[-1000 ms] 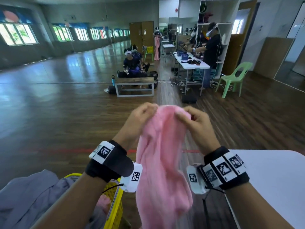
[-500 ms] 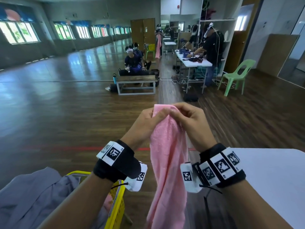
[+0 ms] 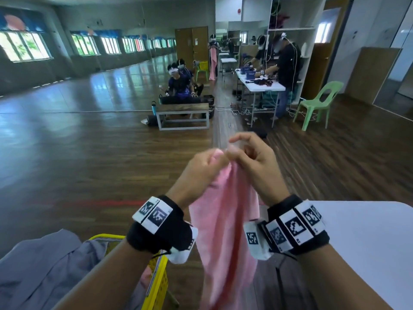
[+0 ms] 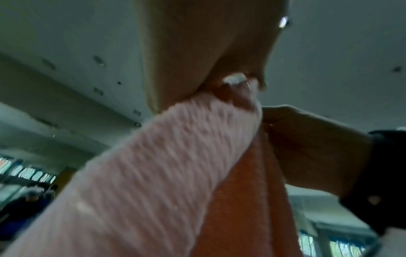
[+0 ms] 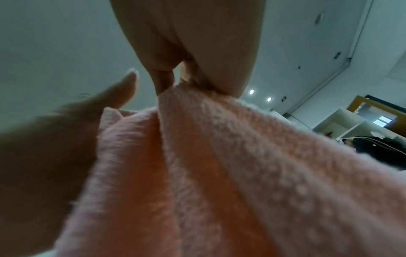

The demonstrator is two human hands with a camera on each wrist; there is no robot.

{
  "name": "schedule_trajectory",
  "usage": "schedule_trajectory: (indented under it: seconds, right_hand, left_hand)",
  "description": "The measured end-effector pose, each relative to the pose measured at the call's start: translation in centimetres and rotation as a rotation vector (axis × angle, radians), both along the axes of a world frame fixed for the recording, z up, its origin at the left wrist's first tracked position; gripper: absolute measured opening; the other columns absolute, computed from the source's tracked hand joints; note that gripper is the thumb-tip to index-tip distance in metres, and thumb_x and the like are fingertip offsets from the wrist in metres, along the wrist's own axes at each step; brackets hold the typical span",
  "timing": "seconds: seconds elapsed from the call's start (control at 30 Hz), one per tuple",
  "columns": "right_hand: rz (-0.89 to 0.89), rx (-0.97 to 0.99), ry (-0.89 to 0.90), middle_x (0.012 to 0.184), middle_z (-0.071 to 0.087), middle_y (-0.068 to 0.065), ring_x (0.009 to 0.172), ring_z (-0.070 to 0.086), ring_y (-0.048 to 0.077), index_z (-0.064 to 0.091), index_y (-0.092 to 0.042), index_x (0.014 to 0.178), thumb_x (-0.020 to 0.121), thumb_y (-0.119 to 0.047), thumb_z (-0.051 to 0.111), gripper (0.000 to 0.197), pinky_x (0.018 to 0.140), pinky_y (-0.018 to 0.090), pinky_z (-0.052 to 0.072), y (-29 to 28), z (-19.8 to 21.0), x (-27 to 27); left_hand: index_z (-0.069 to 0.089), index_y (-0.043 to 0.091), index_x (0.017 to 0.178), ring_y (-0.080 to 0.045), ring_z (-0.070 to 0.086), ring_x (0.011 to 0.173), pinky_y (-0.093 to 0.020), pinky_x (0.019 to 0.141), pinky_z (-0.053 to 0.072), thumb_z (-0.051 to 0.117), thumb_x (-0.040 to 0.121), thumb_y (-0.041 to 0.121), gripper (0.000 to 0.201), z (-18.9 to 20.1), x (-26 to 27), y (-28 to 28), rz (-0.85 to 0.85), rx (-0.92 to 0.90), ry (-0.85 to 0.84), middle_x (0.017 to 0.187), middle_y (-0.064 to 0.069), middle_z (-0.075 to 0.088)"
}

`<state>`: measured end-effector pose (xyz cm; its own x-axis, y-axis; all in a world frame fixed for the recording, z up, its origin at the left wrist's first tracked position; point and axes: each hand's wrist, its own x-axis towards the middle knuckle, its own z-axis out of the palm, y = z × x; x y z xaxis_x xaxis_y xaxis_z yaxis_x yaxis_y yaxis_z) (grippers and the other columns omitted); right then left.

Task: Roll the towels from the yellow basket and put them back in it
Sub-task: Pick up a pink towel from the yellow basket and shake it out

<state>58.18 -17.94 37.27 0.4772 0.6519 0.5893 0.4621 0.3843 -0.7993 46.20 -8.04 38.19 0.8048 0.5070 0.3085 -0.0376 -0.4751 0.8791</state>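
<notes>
A pink towel point(image 3: 225, 231) hangs lengthwise in front of me, gathered at its top edge. My left hand point(image 3: 215, 157) pinches that top edge, seen close up in the left wrist view point(image 4: 237, 87). My right hand point(image 3: 233, 152) pinches the same edge right beside it, knuckles nearly touching the left; the right wrist view shows its fingers point(image 5: 164, 81) on the towel point(image 5: 219, 156). One right finger sticks out above the pinch. The yellow basket point(image 3: 157, 278) stands at lower left, below my left forearm, with a bit of pink cloth inside.
A grey cloth point(image 3: 44, 269) lies over the basket's left side. A white table point(image 3: 368, 242) is at the lower right. Beyond are dark wooden floor, a low bench point(image 3: 183, 108), a green chair point(image 3: 319, 101) and people working at another table.
My hands have come together from apart, bunching the towel's top edge. The towel now hangs narrower and longer than a second ago.
</notes>
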Motion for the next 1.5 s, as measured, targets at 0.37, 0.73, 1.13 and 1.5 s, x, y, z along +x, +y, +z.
schedule_trajectory:
  seconds: [0.37,0.73,1.13,1.5]
  right_hand:
    - [0.035,-0.076,0.081,0.090,0.071,0.005,0.083,0.063,0.010,0.070,-0.006,0.095,0.094,-0.015,0.061,0.012,0.077,0.023,0.048,-0.3,-1.4,0.2]
    - [0.022,-0.131,0.072,0.081,0.070,-0.007,0.077,0.061,0.004,0.073,-0.008,0.090,0.094,-0.019,0.062,0.016,0.071,0.020,0.047,-2.0,-2.8,1.8]
    - [0.039,-0.201,0.106,0.081,0.071,-0.008,0.077,0.061,0.002,0.074,-0.010,0.089,0.092,-0.013,0.063,0.011,0.072,0.016,0.045,-6.4,-3.5,7.1]
    - [-0.003,-0.386,0.033,0.072,0.063,0.001,0.065,0.053,0.002,0.071,-0.008,0.083,0.093,-0.022,0.063,0.019,0.061,0.018,0.041,-6.1,-6.2,10.7]
  left_hand:
    - [0.061,0.019,0.092,-0.012,0.056,0.079,-0.031,0.076,0.048,0.059,0.085,0.052,0.035,0.9,-0.8,1.7,-0.020,-0.111,-0.053,0.087,0.001,0.061]
    - [0.060,0.015,0.091,-0.013,0.054,0.068,-0.030,0.068,0.047,0.066,0.082,0.043,0.029,0.3,1.1,2.4,-0.015,-0.396,-0.240,0.073,0.001,0.058]
    - [0.064,0.018,0.090,-0.017,0.056,0.066,-0.028,0.060,0.046,0.073,0.080,0.038,0.024,-1.0,5.4,0.6,-0.029,-0.404,-0.177,0.075,-0.002,0.062]
    - [0.058,0.014,0.083,-0.006,0.051,0.058,-0.017,0.054,0.044,0.069,0.083,0.029,0.017,-3.8,8.0,1.6,0.002,-0.400,-0.136,0.070,0.002,0.054]
